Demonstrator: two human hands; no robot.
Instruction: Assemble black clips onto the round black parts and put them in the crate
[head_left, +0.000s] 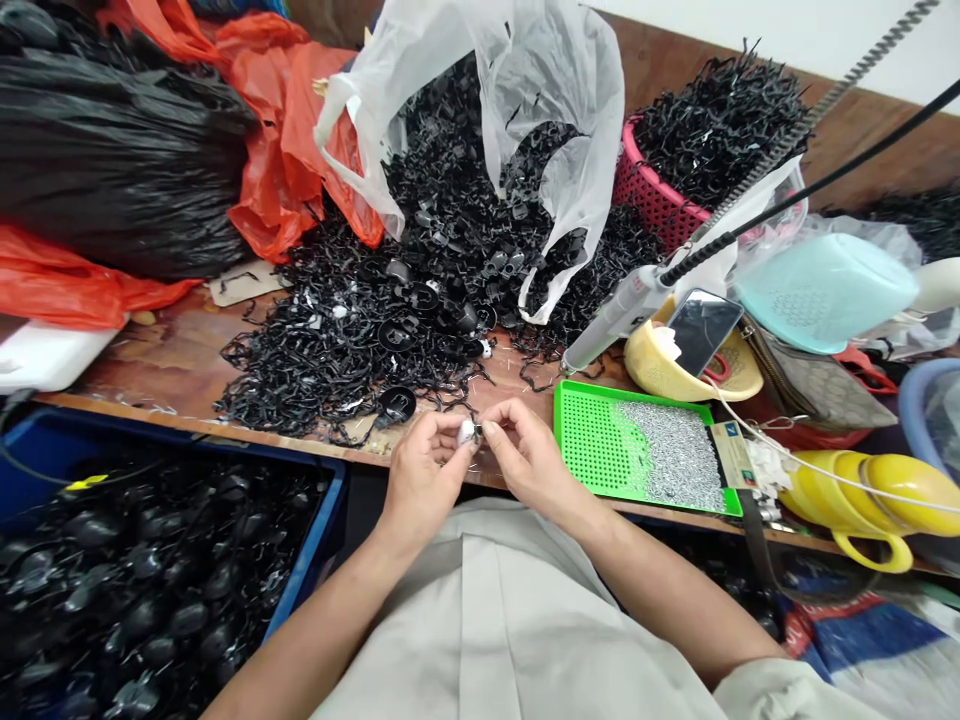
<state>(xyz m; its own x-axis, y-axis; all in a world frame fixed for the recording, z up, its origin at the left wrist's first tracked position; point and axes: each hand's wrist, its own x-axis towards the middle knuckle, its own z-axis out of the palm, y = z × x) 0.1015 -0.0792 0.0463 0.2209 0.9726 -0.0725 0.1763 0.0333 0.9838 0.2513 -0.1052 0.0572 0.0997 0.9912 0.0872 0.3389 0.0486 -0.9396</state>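
Close to the table's front edge, my left hand point(426, 468) is closed around a small white part point(466, 432), held between thumb and fingers. My right hand point(525, 452) meets it from the right, thumb and forefinger pinched at a tiny dark piece beside the white part; its exact kind is too small to make out. Just beyond the hands lies a heap of thin black plastic strips point(300, 360), with a round black part point(395, 404) at its near edge. Right of my right hand sits a green perforated tray point(600, 440) partly covered with small silvery pieces point(679, 455).
A grey electric screwdriver point(611, 318) hangs on a coiled cord right of the heap. Behind stand a white plastic bag point(555, 60) and a pink basket point(652, 190). A yellow bowl point(652, 375) holds a phone point(703, 330). A blue crate point(304, 570) of black parts stands lower left.
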